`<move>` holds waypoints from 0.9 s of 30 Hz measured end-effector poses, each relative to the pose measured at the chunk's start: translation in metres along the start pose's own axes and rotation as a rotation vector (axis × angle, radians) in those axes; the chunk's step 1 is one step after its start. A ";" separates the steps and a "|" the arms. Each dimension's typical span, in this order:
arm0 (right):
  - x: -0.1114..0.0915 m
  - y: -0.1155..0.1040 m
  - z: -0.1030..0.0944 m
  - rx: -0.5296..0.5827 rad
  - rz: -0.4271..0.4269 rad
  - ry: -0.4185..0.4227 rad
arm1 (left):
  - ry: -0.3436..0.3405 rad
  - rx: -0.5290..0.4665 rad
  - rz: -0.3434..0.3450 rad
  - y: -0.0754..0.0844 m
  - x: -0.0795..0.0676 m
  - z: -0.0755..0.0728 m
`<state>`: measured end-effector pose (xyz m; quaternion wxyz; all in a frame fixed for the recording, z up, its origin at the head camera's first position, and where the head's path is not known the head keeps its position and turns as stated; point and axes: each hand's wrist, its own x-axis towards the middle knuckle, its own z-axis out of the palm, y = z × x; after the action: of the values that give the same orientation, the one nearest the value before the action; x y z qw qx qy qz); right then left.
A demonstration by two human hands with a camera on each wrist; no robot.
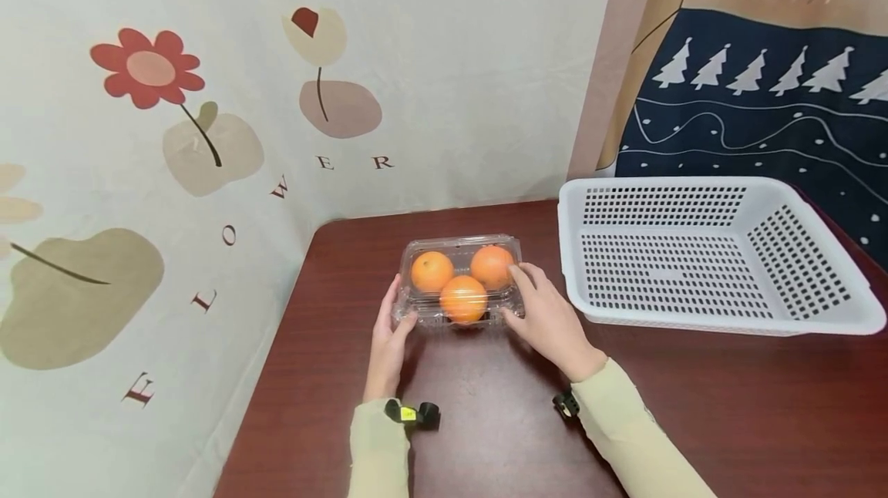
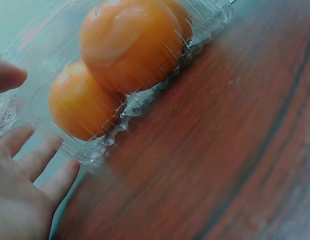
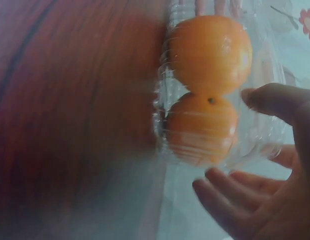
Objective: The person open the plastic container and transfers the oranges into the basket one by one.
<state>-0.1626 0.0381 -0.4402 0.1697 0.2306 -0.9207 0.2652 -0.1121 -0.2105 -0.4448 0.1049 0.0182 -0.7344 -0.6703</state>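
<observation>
Three oranges, one at the left (image 1: 432, 272), another at the right (image 1: 492, 267) and a third in front (image 1: 463, 300), lie inside a clear plastic clamshell box (image 1: 458, 244). My left hand (image 1: 387, 340) holds the box's left end, thumb at the front corner and fingers along the side. At the opposite end my right hand (image 1: 551, 321) grips the box between thumb and fingers. The right wrist view shows that thumb (image 3: 275, 99) against the clear plastic. Whether the box touches the table or hangs just above it, I cannot tell.
A white perforated plastic basket (image 1: 583, 282) stands on the right of the dark red wooden table (image 1: 472, 421). A cloth printed with flowers and letters (image 1: 451, 82) hangs behind and to the left. A dark blue cloth with white trees (image 1: 749, 124) hangs behind the basket.
</observation>
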 end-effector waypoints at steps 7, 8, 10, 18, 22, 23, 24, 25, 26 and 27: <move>0.004 0.003 0.004 0.090 0.011 0.014 | 0.004 0.011 0.007 0.001 0.005 -0.002; 0.003 0.004 0.005 0.092 0.012 0.019 | 0.001 0.003 0.003 0.000 0.004 -0.001; 0.002 0.004 0.006 0.105 0.014 0.021 | -0.003 -0.006 -0.007 -0.002 0.004 -0.001; -0.002 0.007 0.007 0.201 0.090 -0.049 | 0.012 -0.019 -0.006 -0.005 0.002 -0.001; -0.003 0.011 0.008 0.266 0.145 -0.089 | 0.039 0.007 -0.020 -0.003 0.003 0.000; -0.003 0.012 0.009 0.276 0.149 -0.094 | 0.043 0.012 -0.029 -0.003 0.003 0.000; -0.003 0.013 0.009 0.283 0.150 -0.099 | 0.048 0.018 -0.039 -0.003 0.003 0.000; -0.003 0.014 0.010 0.293 0.154 -0.101 | 0.051 0.023 -0.044 -0.002 0.002 0.000; -0.003 0.014 0.011 0.299 0.156 -0.101 | 0.053 0.025 -0.050 -0.002 0.002 0.001; -0.004 0.015 0.012 0.314 0.162 -0.102 | 0.053 0.025 -0.051 -0.002 0.002 0.001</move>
<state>-0.1695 0.0440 -0.4572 0.0627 0.1927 -0.8909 0.4064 -0.1139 -0.2102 -0.4464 0.1069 0.0560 -0.7391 -0.6626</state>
